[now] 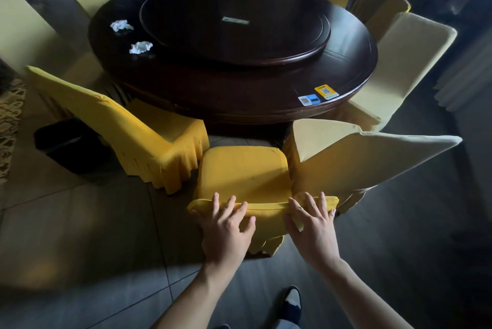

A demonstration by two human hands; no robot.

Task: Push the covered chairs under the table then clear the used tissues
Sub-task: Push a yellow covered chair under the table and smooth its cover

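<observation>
Both hands, left hand (226,232) and right hand (314,230), flat on the yellow chair (243,168) back (tissues (140,47) on table (239,94)).

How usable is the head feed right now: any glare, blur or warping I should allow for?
Head view: dim, light from the right; sheen on the table; tissues stay readable; wide-angle bends the side chairs outward; edges soft and dark; both hands, left hand and right hand, and the chair sharp.

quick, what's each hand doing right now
Left hand: open, fingers spread, resting on the top edge of the yellow chair back.
Right hand: open, fingers spread, resting on the same chair back.
</observation>
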